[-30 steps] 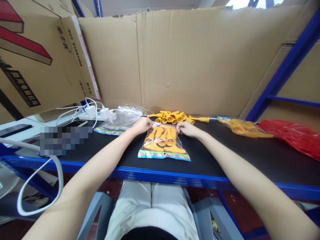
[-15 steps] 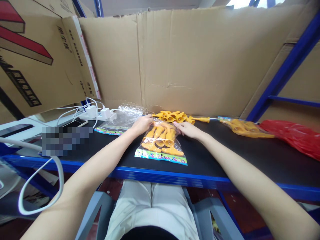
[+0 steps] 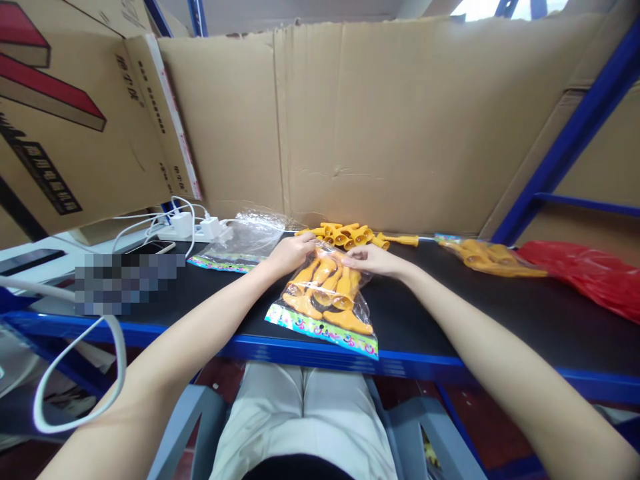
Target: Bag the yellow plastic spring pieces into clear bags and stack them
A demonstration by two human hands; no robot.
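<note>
Two bare hands at the far, open end of a clear plastic bag (image 3: 323,297) filled with orange plastic toy pieces. Left hand (image 3: 290,252) closed in a pinch on the bag's top left corner; right hand (image 3: 373,259) pinching the top edge at the right, fingers (image 3: 350,261) curled over the film. Hands close together, nearly touching across the mouth of the bag.

Bag lying on the black tabletop (image 3: 450,313), directly in front of the seated body, long axis running away from the body and skewed slightly to the left at the far end. Printed colourful strip at the bag's near end (image 3: 323,328) reaching the blue table edge (image 3: 280,348). From both hands, the bulk of the bag extending toward the body and downward; neither arm clearly nearer, both reaching about equally.

Just behind the hands, a loose heap of orange toy pieces (image 3: 350,235) against the cardboard wall (image 3: 380,127). To the left, an empty clear bag (image 3: 240,241); to the right, another filled bag (image 3: 487,257) beside a red plastic sheet (image 3: 585,275). Power strip with white chargers (image 3: 193,227) at far left.

Hard to make out: whether the bag's mouth is sealed or open, since fingers and glare cover it. Exact shape and count of the pieces inside blurred by film. A patch at left pixelated.
</note>
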